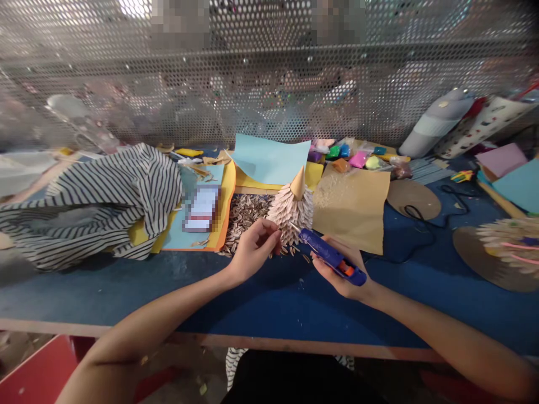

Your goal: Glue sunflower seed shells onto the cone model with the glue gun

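My right hand is wrapped round a blue hot glue gun with an orange part near its rear. The gun's nozzle points left at the lower side of a paper cone. Overlapping pale seed shells cover that cone below its bare tan tip. Beside the cone's lower left, my left hand has thumb and fingers pinched together; whatever is between them is too small to make out. A pile of striped sunflower seed shells lies just behind the left hand, and a few loose shells are scattered around the cone's base.
Left are a phone on coloured paper and a striped cloth. Behind lie blue paper and colourful clay packets. Brown paper, a black cord, a bottle and a shell-covered piece are right.
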`<state>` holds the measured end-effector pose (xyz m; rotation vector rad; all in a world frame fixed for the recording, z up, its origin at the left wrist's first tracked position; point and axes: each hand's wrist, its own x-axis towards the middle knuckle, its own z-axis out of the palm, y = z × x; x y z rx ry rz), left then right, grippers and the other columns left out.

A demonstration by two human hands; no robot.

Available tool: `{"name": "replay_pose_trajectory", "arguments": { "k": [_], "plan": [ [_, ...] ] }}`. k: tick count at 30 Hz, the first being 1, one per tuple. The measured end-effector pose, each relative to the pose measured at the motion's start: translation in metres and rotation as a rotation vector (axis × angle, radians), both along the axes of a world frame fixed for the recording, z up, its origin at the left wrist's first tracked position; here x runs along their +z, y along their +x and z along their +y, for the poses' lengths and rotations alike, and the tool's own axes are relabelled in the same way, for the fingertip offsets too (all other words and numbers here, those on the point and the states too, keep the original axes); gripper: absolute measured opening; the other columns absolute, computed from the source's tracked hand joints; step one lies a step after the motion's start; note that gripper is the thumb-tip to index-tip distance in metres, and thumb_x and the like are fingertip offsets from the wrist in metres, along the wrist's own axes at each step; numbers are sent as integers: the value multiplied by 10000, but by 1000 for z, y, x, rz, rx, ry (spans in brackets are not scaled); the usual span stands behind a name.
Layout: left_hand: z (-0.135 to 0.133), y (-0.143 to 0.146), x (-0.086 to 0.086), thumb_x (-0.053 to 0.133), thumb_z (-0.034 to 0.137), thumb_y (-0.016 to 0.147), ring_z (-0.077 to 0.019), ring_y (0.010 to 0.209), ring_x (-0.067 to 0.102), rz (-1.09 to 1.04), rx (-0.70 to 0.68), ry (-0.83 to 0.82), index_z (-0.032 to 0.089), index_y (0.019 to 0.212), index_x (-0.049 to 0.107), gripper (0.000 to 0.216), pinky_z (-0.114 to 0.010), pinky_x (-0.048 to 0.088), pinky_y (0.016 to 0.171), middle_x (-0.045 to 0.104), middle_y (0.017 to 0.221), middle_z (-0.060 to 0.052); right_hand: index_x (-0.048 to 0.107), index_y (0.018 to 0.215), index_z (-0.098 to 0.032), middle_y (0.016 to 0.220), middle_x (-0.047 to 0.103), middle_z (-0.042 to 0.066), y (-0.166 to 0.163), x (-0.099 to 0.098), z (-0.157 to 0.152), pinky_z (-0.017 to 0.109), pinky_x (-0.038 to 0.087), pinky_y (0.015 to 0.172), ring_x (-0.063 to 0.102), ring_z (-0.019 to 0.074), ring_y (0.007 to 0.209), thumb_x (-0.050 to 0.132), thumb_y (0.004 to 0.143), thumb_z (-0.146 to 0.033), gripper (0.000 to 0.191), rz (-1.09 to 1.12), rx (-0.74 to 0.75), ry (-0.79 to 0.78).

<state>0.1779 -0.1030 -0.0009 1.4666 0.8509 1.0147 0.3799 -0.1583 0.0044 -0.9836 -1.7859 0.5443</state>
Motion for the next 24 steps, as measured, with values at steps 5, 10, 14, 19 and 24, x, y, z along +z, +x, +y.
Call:
{"name": "replay_pose_trajectory", "arguments": {
  "k": [5,10,14,19,24],
  "plan": [
    [3,-4,-2,631,360,836,-97,543,615,47,34,10,157,872,570,215,-192,485,498,636,618,2,464,685,-222,646,490,-34,-1,2,-1,246,436,512,490,103,544,591,832,-146,209,-17,-25,13],
    [5,-6,-1,631,369,836,-132,622,680,-1,12,-35,160,837,572,217,-241,569,587,690,669,-30,476,699,-224,632,493,-41,-1,3,-2,251,442,514,484,103,532,618,827,-151,204,-38,-74,27],
    [3,-4,0,648,377,833,-114,556,652,-43,22,-57,174,791,540,233,-225,546,527,678,633,-19,484,702,-227,626,496,-39,-1,3,-3,253,443,506,492,105,526,624,825,-147,203,-40,-82,47],
    [1,-5,0,657,374,822,-100,521,628,-17,58,-44,174,763,531,244,-201,510,494,653,595,-4,482,686,-227,624,511,-38,-2,0,-3,248,430,491,502,97,515,615,824,-118,221,-12,-77,42],
    [4,-7,-2,677,358,787,-91,555,609,69,104,21,167,751,569,222,-196,503,527,645,620,-1,477,673,-220,618,513,-37,-2,-1,-3,248,426,495,510,96,517,621,823,-126,228,-7,-69,22]
  ]
}}
